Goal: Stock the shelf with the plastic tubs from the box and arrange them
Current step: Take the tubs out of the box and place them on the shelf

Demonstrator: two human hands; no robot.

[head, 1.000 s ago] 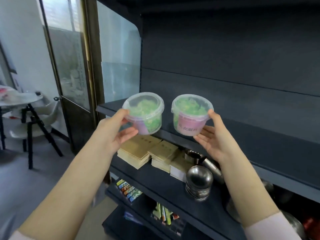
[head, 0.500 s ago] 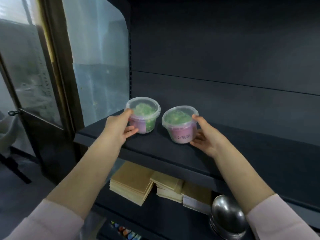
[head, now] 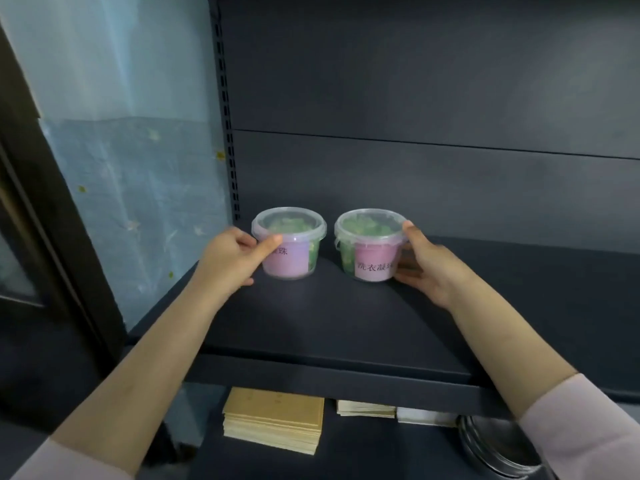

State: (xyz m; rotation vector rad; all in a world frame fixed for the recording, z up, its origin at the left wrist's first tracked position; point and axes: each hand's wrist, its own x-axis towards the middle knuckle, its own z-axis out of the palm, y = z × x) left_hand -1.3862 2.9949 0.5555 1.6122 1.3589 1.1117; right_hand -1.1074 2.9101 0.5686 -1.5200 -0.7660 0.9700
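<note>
Two clear lidded tubs stood upright, a little apart, well back on the dark shelf. The left tub was gripped by the left hand, with the thumb laid across its pink label and the fingers curled round its side. The right tub was clasped by the right hand, thumb at the lid rim and fingers wrapped behind. Below, a stack of tan pads and a metal bowl were seen.

A dark shelf carries the left tub and the right tub, upright, just apart.
</note>
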